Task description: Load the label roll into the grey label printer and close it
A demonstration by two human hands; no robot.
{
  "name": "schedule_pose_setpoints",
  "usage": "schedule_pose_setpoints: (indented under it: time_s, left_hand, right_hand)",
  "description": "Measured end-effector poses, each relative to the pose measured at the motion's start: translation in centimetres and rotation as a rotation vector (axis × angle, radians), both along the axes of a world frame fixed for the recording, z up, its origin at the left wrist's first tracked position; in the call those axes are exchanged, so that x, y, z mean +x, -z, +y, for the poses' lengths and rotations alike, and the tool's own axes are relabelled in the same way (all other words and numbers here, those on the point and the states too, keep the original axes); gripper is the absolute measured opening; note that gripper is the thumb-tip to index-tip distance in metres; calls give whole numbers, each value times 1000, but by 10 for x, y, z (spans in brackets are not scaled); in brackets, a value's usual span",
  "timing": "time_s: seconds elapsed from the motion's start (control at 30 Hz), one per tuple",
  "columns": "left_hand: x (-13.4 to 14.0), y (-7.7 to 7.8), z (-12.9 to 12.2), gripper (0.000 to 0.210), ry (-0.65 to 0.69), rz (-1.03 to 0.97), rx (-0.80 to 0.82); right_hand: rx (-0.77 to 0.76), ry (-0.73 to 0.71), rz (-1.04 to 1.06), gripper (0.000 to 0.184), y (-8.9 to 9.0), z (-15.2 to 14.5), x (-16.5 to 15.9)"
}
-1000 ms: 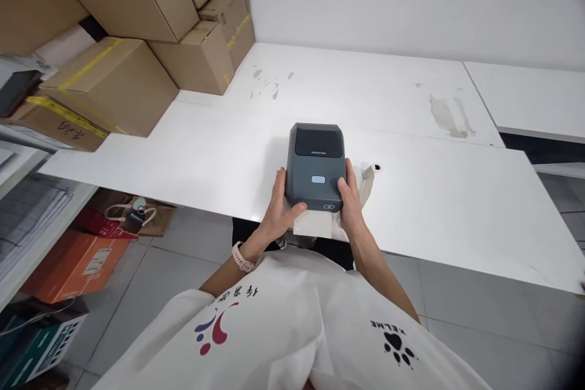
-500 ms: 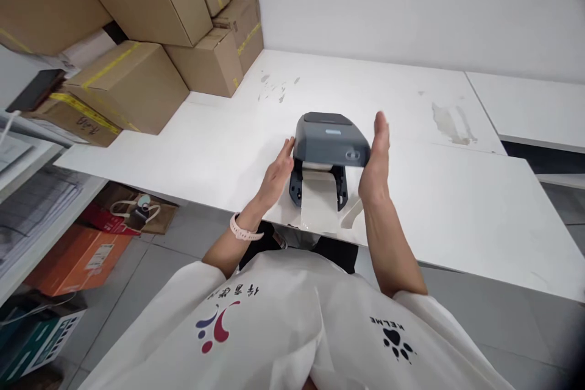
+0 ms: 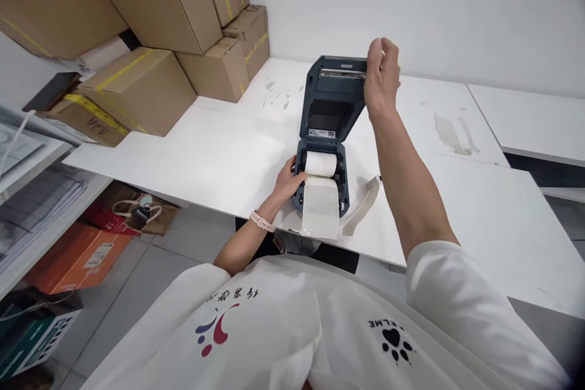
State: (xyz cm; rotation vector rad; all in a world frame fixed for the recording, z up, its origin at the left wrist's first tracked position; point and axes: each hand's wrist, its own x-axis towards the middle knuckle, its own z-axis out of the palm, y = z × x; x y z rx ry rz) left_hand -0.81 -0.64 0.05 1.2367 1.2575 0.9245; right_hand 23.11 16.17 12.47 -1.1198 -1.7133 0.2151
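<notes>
A dark grey label printer (image 3: pixel 343 161) stands on the white table with its lid (image 3: pixel 336 97) swung up and back. Inside lies a white label roll (image 3: pixel 320 164), and a label strip (image 3: pixel 320 213) runs from it over the table's front edge. My right hand (image 3: pixel 382 76) grips the lid's upper right corner, fingers curled round it. At the printer base's left side is my left hand (image 3: pixel 289 181), its thumb over the rim by the roll and its fingers along the outer wall.
A curled paper strip (image 3: pixel 364 207) lies right of the printer. Cardboard boxes (image 3: pixel 141 88) are stacked on the table's left end. Left of the table stand a shelf (image 3: pixel 50 219) and, on the floor, an orange box (image 3: pixel 86 256). A white wall (image 3: pixel 411 12) rises behind.
The printer's lid has gone from partly lowered to raised, baring the roll. My right hand moved up with the lid and now grips it; my left hand has moved onto the base's rim.
</notes>
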Motion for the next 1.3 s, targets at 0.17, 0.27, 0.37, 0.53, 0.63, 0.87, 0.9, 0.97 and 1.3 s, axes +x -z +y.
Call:
schedule_pose_setpoints:
  time_s: [0.17,0.27,0.37,0.53,0.63,0.87,0.9,0.97,1.3]
  left_hand:
    - [3,5,7,67,-101,62,38]
    - [4,2,7,58,-92,132,80]
    - [5,-5,5,49,-69,203,111]
    - [6,-10,5,44,-65,264,109]
    - [5,-7,7,49,-69,241,110]
    - [4,5,8,63,-71,141,68]
    - [4,6,8,63,-75,130,66]
    - [4,7,9,62,-87,120,67]
    - [6,3,9,62,-108,57,56]
  right_hand:
    - [110,100,-61,46,15,-91,-26]
    - [-272,-173,-481,46,31,-132,-40]
    - [-590,-285,-865,75,47,-134,-51]
    - [-691,-238,-960,111,56,-111,-62]
    - [-742,-422,-738,118,41,-112,-44]
    - [-548,-424,-199,102,-1,-137,62]
    - [-544,-334,-174,97,1,-136,75]
    - [-577,-153,-113,87,15,-127,95]
    - [-670,178,243,80,131,-73,99]
